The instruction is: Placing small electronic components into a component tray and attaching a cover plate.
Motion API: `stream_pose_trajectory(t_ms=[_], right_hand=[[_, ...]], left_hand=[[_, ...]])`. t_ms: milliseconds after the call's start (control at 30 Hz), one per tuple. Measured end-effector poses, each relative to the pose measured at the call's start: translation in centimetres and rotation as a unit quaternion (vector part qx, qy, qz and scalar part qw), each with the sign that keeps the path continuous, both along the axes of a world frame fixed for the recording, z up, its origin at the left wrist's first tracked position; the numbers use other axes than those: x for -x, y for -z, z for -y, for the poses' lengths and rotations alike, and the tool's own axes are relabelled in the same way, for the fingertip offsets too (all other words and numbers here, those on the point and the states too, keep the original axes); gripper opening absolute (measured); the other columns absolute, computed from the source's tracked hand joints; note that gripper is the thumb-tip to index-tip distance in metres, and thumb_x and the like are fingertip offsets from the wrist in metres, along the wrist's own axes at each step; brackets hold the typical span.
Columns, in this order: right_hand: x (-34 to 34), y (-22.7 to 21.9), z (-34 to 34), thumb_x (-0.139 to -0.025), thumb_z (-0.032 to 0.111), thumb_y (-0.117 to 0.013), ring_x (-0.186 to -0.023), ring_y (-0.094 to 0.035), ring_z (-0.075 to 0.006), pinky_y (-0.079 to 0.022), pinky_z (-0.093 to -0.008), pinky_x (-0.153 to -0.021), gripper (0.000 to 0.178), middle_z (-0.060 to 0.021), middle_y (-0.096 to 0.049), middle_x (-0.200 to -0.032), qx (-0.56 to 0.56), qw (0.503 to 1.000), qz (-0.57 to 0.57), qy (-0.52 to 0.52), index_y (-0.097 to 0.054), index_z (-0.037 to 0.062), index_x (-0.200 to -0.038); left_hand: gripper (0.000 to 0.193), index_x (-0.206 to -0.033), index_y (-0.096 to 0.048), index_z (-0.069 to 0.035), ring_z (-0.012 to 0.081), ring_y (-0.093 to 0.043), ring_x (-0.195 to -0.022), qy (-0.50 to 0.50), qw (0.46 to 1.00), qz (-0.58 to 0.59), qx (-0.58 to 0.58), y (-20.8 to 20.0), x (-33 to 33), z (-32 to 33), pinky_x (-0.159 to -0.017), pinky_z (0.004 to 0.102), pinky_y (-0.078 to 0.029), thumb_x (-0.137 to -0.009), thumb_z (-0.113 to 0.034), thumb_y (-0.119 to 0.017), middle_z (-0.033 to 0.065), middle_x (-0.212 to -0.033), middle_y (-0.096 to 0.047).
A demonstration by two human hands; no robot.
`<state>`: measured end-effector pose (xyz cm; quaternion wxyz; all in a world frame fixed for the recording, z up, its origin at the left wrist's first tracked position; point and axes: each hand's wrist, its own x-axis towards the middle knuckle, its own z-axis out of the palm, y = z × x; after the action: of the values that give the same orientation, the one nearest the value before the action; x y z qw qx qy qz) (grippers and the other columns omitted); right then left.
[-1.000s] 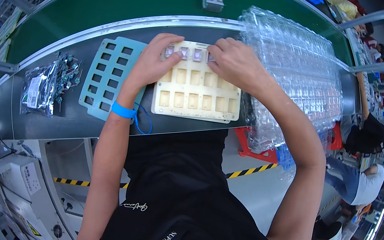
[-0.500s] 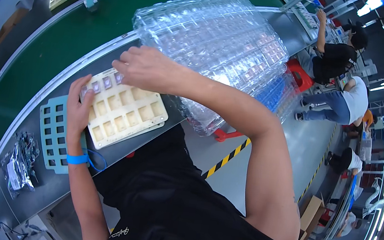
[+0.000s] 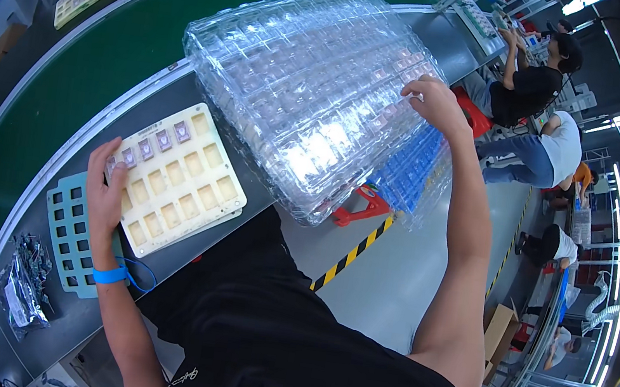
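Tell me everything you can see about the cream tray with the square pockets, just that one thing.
The cream tray is a flat, rigid-looking plate, perhaps plastic, with rounded corners and three rows of squarish recessed pockets. Several pockets in the row farthest from the person hold small purplish pieces; the other two rows look empty. It lies flat, slanted in the picture, with another pale layer showing under its near edge, above the dark bench. The left hand touches its left end.

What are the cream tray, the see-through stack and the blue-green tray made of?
Cream tray: probably hard plastic or resin, dull finish; it's evenly coloured with moulded-looking pockets.

See-through stack: likely thin, glossy plastic, because it's clear and throws bright glare.

Blue-green tray: maybe plastic or coated board; flat, matt, with neat square holes.
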<state>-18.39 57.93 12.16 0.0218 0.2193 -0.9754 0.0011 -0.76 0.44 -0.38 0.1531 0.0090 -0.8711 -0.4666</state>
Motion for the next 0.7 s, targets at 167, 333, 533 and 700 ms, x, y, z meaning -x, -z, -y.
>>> stream_pose_trajectory(t_ms=[167,333,533,700], right_hand=[[0.9,0.6,0.3,-0.081,0.009,-0.07,-0.095,-0.066,-0.0308,-0.052,-0.0403,-0.085,0.016,-0.0115,-0.068,-0.096,-0.037,0.998,0.041,-0.04,-0.075,0.0085,-0.097],[1.8,-0.6,1.2,-0.087,0.011,-0.065,-0.095,-0.065,-0.0321,-0.052,-0.0413,-0.085,0.011,-0.0108,-0.067,-0.095,0.0,0.997,-0.071,-0.021,-0.073,0.0075,-0.094],[5.2,-0.4,4.6,-0.089,0.013,-0.063,-0.097,-0.066,-0.0317,-0.054,-0.0437,-0.083,0.011,-0.0096,-0.068,-0.096,-0.018,0.993,-0.112,-0.041,-0.073,0.0119,-0.092],[7.0,1.1,6.2,-0.088,0.014,-0.064,-0.097,-0.067,-0.0323,-0.055,-0.0443,-0.082,0.012,-0.009,-0.069,-0.096,-0.024,0.996,-0.074,-0.052,-0.075,0.0137,-0.093]], left_hand=[[0.042,-0.135,-0.059,-0.002,0.029,-0.051,-0.129,-0.008,1.0,0.007,-0.007,0.1,0.0,-0.1,-0.112,0.0374,-0.036,-0.094,-0.011,-0.056,0.0155,-0.136,-0.055],[0.043,-0.136,-0.058,-0.002,0.0287,-0.051,-0.129,-0.008,1.0,0.014,-0.007,-0.3,0.0,-0.3,-0.112,0.0372,-0.036,-0.094,-0.011,-0.055,0.0153,-0.136,-0.055],[0.043,-0.136,-0.058,-0.002,0.0282,-0.051,-0.128,-0.014,1.0,0.017,-0.014,-0.4,-0.2,-0.3,-0.112,0.0367,-0.037,-0.094,-0.011,-0.055,0.0153,-0.136,-0.054],[0.043,-0.136,-0.058,-0.002,0.0282,-0.051,-0.128,-0.013,1.0,0.017,-0.021,-0.4,-0.1,-0.4,-0.111,0.0364,-0.037,-0.095,-0.012,-0.055,0.0152,-0.135,-0.054]])
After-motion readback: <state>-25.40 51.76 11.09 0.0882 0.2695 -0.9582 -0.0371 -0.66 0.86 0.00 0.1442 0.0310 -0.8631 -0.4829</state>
